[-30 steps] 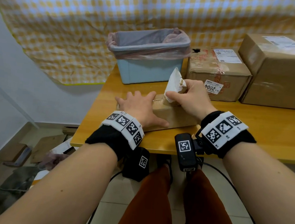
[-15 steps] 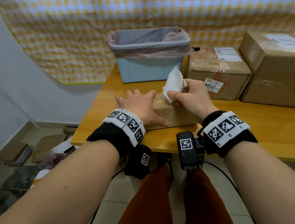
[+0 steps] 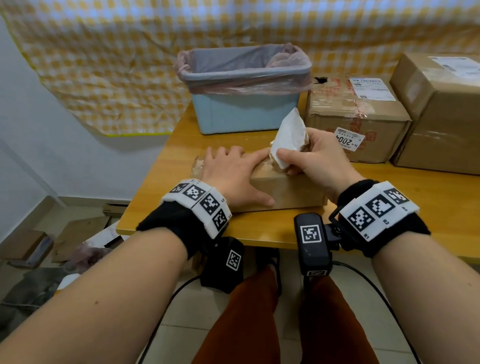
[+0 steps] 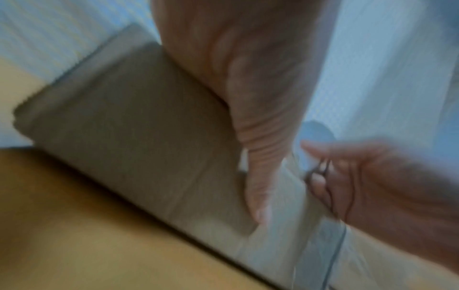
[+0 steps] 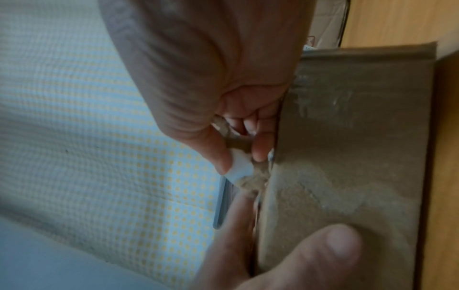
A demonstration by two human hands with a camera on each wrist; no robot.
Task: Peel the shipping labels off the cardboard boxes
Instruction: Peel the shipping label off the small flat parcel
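A flat cardboard box [image 3: 288, 192] lies on the wooden table [image 3: 409, 207] near its front edge. My left hand [image 3: 229, 162] presses flat on the box top, forefinger stretched toward the peel line. My right hand [image 3: 283, 157] pinches the white shipping label [image 3: 290, 133], which stands up from the box with brown paper fibres on its back. In the right wrist view thumb and fingers pinch the label's [image 5: 239, 166] torn lower end at the box [image 5: 347, 157] edge. The blurred left wrist view shows my left thumb on the box [image 4: 139, 137].
A light blue bin [image 3: 241, 107] with a pink liner stands just behind the flat box. At the back right are a medium box [image 3: 385, 129] with two white labels [image 3: 370, 89] [image 3: 347, 138] and a large box [image 3: 460, 123] with a top label [image 3: 461, 66]. Cardboard scraps lie on the floor [image 3: 31, 247].
My left forefinger has stretched right toward the base of the label. The right hand keeps its pinch and has barely moved.
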